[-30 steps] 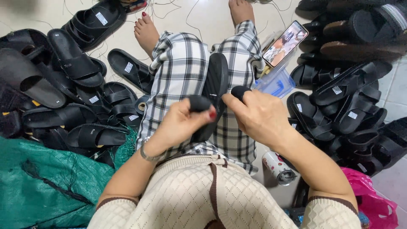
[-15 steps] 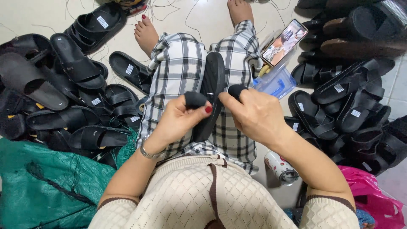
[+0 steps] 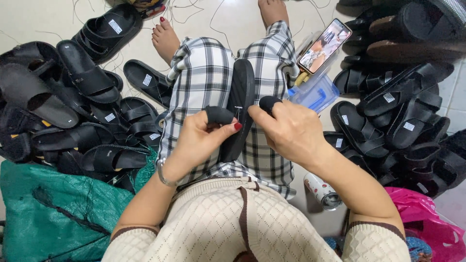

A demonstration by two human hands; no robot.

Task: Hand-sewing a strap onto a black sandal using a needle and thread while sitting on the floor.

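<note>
Compared with a moment earlier, the left hand (image 3: 204, 138) had closed tighter on the black sandal (image 3: 239, 109) lying on the lap, while the right hand (image 3: 291, 131), fingers curled beside it, pinched a small needle (image 3: 239, 109).

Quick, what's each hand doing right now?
Left hand: closed on the black rubber sandal in the lap.
Right hand: closed at the sandal's edge; whether it holds anything cannot be told.

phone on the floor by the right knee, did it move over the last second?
No. The phone keeps its tilt, leaning over the clear blue box; its small drift in frame matches the sandal piles, so that is the camera shifting.
</note>
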